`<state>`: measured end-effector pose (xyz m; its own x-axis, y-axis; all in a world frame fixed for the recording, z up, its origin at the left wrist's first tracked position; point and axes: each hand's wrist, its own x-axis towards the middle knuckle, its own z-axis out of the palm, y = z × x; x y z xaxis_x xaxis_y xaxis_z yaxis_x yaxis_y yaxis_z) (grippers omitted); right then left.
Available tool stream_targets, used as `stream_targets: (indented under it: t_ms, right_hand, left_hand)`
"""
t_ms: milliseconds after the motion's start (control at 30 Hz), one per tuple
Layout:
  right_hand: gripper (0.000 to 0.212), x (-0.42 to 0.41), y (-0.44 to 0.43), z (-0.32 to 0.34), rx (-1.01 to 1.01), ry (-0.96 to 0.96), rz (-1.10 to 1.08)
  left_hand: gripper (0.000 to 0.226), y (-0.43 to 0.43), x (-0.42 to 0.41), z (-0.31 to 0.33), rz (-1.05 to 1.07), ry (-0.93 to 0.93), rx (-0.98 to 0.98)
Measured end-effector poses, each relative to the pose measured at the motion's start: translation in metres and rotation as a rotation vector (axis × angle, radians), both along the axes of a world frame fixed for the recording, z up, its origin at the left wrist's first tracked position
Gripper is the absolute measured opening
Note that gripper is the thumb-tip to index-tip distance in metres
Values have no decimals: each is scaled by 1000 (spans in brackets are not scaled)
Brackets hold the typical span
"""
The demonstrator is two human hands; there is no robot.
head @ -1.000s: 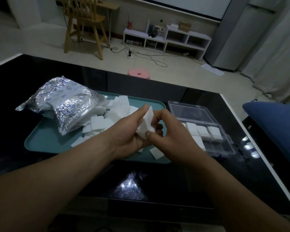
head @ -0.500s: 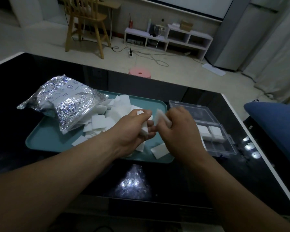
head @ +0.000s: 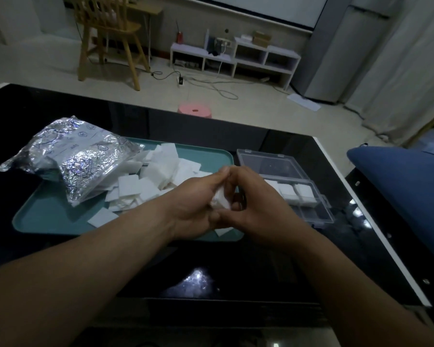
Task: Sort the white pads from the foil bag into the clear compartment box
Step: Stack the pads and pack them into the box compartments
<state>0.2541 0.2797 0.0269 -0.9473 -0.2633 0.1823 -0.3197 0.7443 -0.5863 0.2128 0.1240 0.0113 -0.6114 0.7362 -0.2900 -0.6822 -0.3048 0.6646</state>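
Observation:
A crinkled foil bag (head: 78, 161) lies on the left of a teal tray (head: 48, 219), with a heap of loose white pads (head: 161, 171) spilled beside it. Over the tray's right end, my left hand (head: 193, 206) and my right hand (head: 256, 209) meet around a small stack of white pads (head: 221, 199); both hands grip it, fingers curled. To the right stands the clear compartment box (head: 318, 214) with its lid open and flat behind it. Pads (head: 293, 191) fill its rear compartments. My right hand hides part of the box.
The tray and box sit on a glossy black table (head: 211, 266) whose white right edge runs close to the box. A blue cushion (head: 406, 186) lies off the table's right side. Beyond the far edge are a pink stool (head: 194, 111), a wooden chair and low white shelves.
My hands pulled apart half a second ago, each holding pads, and have come back together around one small stack over the tray's right end.

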Motion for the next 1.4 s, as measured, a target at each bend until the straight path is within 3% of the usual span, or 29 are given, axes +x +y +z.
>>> stream_targets:
  t_ms: [133,233,333,600,733,833,900,1000,1133,1267,1400]
  right_hand:
    - [38,8,13,7,-53,-42,-40]
    - [35,10,25,11,-107,-58,-79]
    - [27,13,31,9,-205,-38,-225]
    - [10,17,45,3,-184,32,-424]
    - [36,16,52,-3,-180,-15,-439]
    - [23,8,72,-1,-262,-81,-486]
    - [19,3,98,5,-375,-56,-586]
    - [20,0,139,7,-525,-33,-772]
    - [20,-1,159,-10,-473,-143,-839]
    - [19,-3,154,-23,-327,-148,-757]
    - [18,-4,151,-34,-178,-186,-724]
  left_hand:
    - [55,14,6,11,-10,-51,14]
    - [38,24,7,21,47,-98,37]
    - [48,34,7,24,135,-96,46]
    - [35,82,24,29,431,146,-248]
    - [34,98,31,34,405,231,-373]
    - [37,112,25,27,363,320,-403]
    - [42,118,13,15,352,498,-494]
    - [40,119,-5,-6,332,978,-825]
    - [37,128,-7,-27,67,1421,-1052]
    - [37,140,2,-41,-166,1685,-1268]
    - [41,134,2,-51,-207,1793,-1355]
